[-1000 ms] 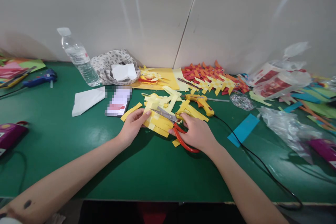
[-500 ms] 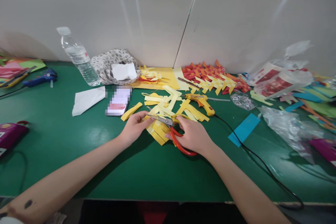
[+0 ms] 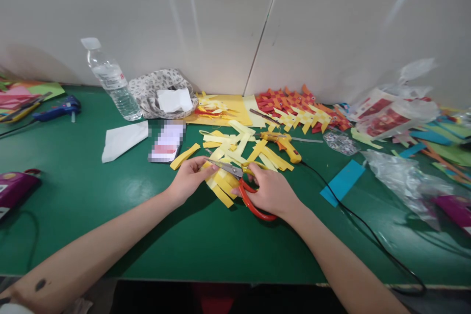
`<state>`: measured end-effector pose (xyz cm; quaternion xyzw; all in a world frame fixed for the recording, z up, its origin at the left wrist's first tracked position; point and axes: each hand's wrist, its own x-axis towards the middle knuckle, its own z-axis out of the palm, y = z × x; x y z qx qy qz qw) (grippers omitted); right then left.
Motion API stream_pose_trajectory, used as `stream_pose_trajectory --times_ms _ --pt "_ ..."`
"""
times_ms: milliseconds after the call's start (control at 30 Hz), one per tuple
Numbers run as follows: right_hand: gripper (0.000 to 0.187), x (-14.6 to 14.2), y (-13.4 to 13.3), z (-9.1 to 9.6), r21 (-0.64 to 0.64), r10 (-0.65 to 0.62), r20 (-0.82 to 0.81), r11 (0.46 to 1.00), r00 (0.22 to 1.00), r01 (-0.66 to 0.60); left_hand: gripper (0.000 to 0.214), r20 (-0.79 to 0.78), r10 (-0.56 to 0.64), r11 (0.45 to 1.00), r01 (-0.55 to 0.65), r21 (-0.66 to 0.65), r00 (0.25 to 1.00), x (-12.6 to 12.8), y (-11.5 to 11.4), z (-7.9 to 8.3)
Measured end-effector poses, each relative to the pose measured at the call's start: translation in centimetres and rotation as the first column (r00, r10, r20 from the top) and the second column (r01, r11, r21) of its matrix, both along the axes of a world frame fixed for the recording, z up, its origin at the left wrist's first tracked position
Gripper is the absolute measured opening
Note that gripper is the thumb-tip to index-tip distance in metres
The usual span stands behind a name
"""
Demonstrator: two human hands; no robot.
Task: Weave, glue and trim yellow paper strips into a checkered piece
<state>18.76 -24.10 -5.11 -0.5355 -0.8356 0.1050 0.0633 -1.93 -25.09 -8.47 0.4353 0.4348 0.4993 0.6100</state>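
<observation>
My right hand (image 3: 271, 189) grips red-handled scissors (image 3: 246, 191), fingers through the loops, blades pointing left across a woven piece of yellow paper strips (image 3: 222, 184). My left hand (image 3: 190, 176) pinches the left edge of that woven piece and holds it on the green table (image 3: 191, 235). Loose yellow strips (image 3: 235, 141) lie just beyond both hands.
A yellow glue gun (image 3: 282, 142) with a black cord (image 3: 368, 228) lies right of the strips. Behind are finished woven paper pieces (image 3: 301, 108), a phone (image 3: 166, 143), a water bottle (image 3: 110, 81), a cloth pouch (image 3: 162, 93), a white tissue (image 3: 123, 139) and a blue paper piece (image 3: 342, 181). Plastic bags (image 3: 401, 176) are at the right.
The woven piece was lowered and turned against the table. The scissors shifted slightly left, blades now over its upper edge. Both hands stay close together.
</observation>
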Motion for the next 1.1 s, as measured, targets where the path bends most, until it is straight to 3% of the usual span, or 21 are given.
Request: stream_pose_trajectory --times_ms 300,767,900,1100 --pt "0.035 0.0 0.0 0.0 -0.018 -0.016 -0.013 1.000 1.000 0.016 0.023 -0.022 0.000 1.000 0.000 0.012 1.000 -0.2 0.0 -0.1" --pt "0.033 0.1 0.2 -0.2 0.030 -0.032 -0.024 0.999 0.999 0.033 0.030 -0.035 0.019 1.000 -0.020 -0.018 0.999 -0.1 0.2 0.0" --pt "0.032 0.6 0.6 -0.2 0.056 -0.121 -0.127 0.990 0.985 0.129 0.032 -0.043 0.068 0.997 -0.070 -0.041 0.997 -0.3 0.3 0.1" --pt "0.038 1.2 1.1 -0.4 0.134 -0.285 -0.269 0.935 0.920 0.329 0.036 -0.023 0.167 0.983 -0.168 -0.079 0.986 -0.3 0.4 -0.1"
